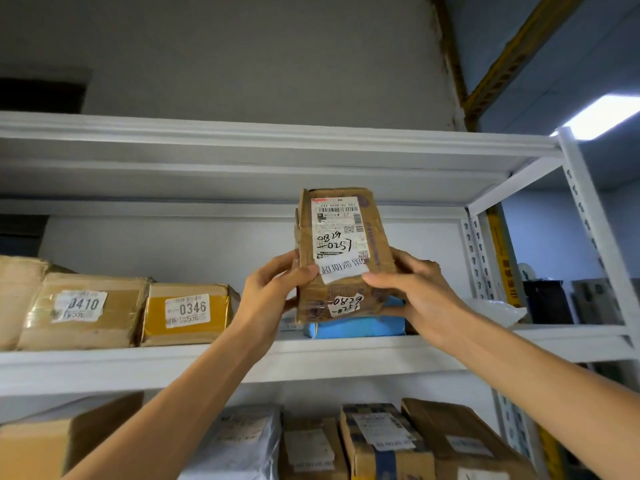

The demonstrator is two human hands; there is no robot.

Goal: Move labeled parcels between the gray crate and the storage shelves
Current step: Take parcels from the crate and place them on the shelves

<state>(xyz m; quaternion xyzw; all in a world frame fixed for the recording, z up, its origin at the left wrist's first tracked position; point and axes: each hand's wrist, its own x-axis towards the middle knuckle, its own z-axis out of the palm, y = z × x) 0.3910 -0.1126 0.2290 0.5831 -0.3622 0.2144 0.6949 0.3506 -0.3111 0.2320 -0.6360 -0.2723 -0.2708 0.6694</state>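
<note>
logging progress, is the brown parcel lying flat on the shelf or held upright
The parcel is held upright: left hand and right hand grip its lower sides.

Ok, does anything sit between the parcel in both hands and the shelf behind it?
Yes. A blue parcel lies on the shelf directly behind and below the brown parcel held by the left hand and right hand. The 0346 box sits left, a white bag right.

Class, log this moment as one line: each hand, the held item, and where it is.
left hand: grips brown parcel | right hand: grips same parcel | parcel: upright, label facing camera | place: at middle shelf, over blue parcel
</note>
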